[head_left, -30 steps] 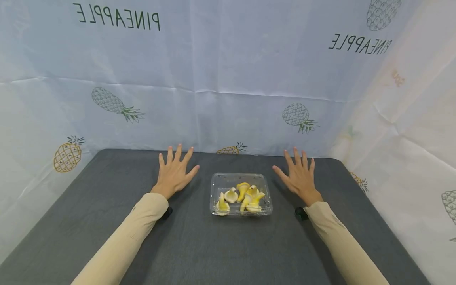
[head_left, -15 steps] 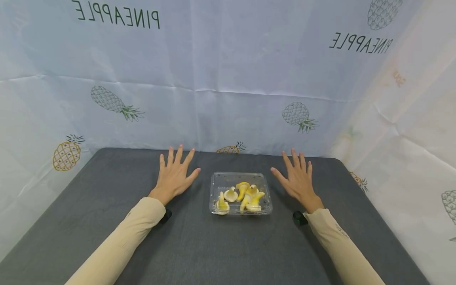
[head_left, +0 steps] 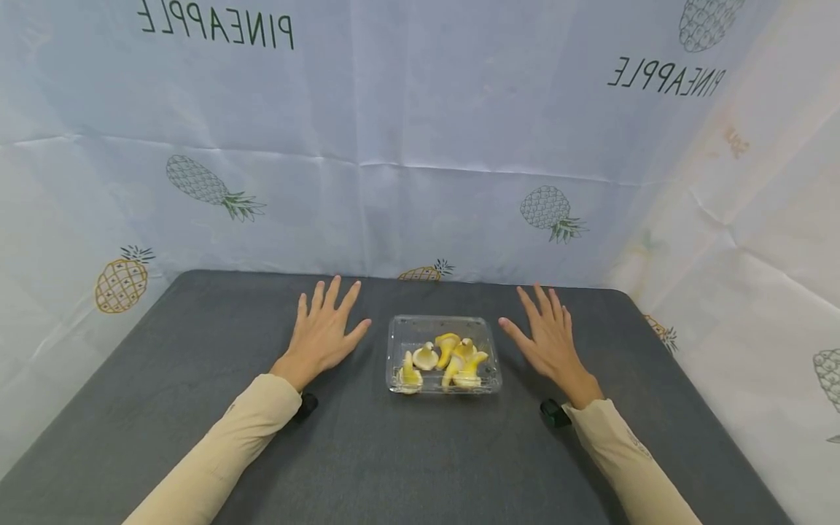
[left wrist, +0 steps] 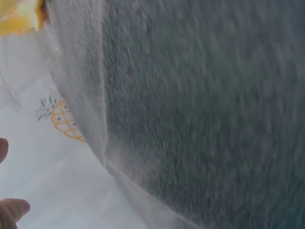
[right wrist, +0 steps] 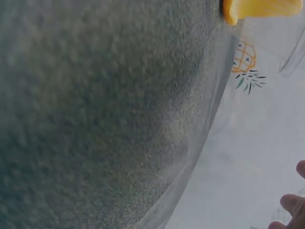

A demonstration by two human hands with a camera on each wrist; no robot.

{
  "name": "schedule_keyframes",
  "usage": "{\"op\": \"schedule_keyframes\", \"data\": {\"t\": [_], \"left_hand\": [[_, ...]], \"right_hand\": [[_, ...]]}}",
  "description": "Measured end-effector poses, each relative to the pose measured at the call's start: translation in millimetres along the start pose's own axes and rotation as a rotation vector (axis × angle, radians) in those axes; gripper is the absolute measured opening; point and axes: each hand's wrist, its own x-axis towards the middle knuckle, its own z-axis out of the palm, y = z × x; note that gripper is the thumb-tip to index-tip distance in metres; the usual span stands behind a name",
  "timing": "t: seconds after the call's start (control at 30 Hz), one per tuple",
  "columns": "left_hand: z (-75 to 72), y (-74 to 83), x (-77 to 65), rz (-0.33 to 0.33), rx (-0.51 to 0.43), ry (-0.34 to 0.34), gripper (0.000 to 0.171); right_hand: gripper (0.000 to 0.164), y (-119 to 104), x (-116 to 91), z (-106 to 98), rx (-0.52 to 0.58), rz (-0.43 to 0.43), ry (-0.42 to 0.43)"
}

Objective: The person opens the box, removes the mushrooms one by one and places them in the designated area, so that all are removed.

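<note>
A clear plastic box (head_left: 407,328) sits mid-table, with several yellow-and-white mushrooms (head_left: 448,350) inside it. To its left is my left hand (head_left: 321,339), palm down with the fingers spread and holding nothing. My right hand (head_left: 547,343) mirrors it on the box's right side, its thumb the nearest part to the box. In the left wrist view a fingertip (left wrist: 15,208) shows at the lower left, and part of a yellow mushroom (left wrist: 20,17) at the top corner. The right wrist view has fingertips (right wrist: 289,202) low at the right edge and a yellow mushroom (right wrist: 264,7) above.
A dark grey cloth-covered table (head_left: 420,459) lies under both arms. White curtains (head_left: 446,109) printed with pineapples hang behind it and along the sides. Dark devices (head_left: 554,413) are strapped at the wrists below the sleeve cuffs.
Both hands have come slightly nearer the person, and the right hand has shifted a little left toward the box. The box and mushrooms stay in place on the table.
</note>
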Motion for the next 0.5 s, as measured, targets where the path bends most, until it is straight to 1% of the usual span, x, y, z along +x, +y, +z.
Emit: {"op": "schedule_keyframes", "data": {"t": [0.2, 0.5], "left_hand": [[2.2, 6.0, -6.3, -0.002, -0.022, 0.0, 0.074], [3.8, 16.1, -18.0, 0.012, -0.118, -0.005, 0.074]], "right_hand": [[0.077, -5.7, -8.1, 0.8, 0.037, -0.011, -0.03], [0.072, -14.9, -22.7, 1.1, 0.094, -0.058, -0.032]]}}
